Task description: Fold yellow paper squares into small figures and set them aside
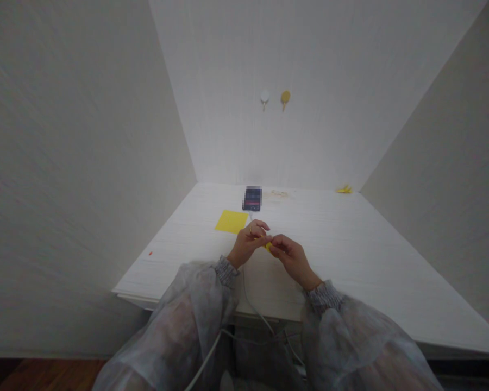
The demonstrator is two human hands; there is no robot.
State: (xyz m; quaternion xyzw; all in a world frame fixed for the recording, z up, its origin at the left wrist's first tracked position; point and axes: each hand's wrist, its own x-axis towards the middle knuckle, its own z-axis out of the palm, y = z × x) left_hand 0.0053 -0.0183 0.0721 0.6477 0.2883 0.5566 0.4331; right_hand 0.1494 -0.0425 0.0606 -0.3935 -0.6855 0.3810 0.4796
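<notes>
My left hand (249, 241) and my right hand (290, 256) meet above the white table (350, 244), fingertips pinched together on a small yellow piece (268, 246) held between them. Most of the piece is hidden by the fingers. A yellow square sheet of paper (232, 221) lies flat on the table just beyond my left hand. Both arms wear translucent sleeves with gathered cuffs.
A dark phone (251, 198) stands at the back of the table with a white cable (248, 293) running off the front edge. A small yellow folded thing (344, 189) lies in the back right corner. Two round hooks (274, 98) hang on the wall. Walls enclose three sides.
</notes>
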